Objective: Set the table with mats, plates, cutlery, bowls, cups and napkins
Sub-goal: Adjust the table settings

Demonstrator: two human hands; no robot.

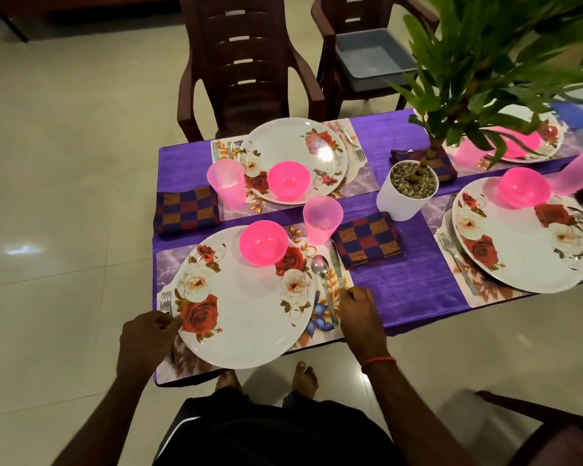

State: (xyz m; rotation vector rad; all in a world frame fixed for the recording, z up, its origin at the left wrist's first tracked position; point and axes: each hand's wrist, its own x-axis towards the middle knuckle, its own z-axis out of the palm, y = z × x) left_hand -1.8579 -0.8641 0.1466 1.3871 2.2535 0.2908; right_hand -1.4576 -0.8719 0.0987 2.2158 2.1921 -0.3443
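Note:
The near floral plate [246, 304] lies on a printed mat [320, 327] and carries a pink bowl [263, 243]. My left hand [148, 341] has curled fingers at the plate's left rim, over the handle of a fork [165, 301]. My right hand [359, 306] pinches the near end of a knife [336, 265] that lies beside a spoon [322, 280] on the mat's right side. A pink cup [322, 219] and a checked napkin [367, 237] sit just beyond.
Three more settings with plates, pink bowls and cups fill the purple-clothed table [408, 280]. A potted plant [408, 190] stands mid-table. Brown chairs stand at the far side; one [360, 79] holds a grey tray [372, 52]. Another chair arm [532, 412] is at near right.

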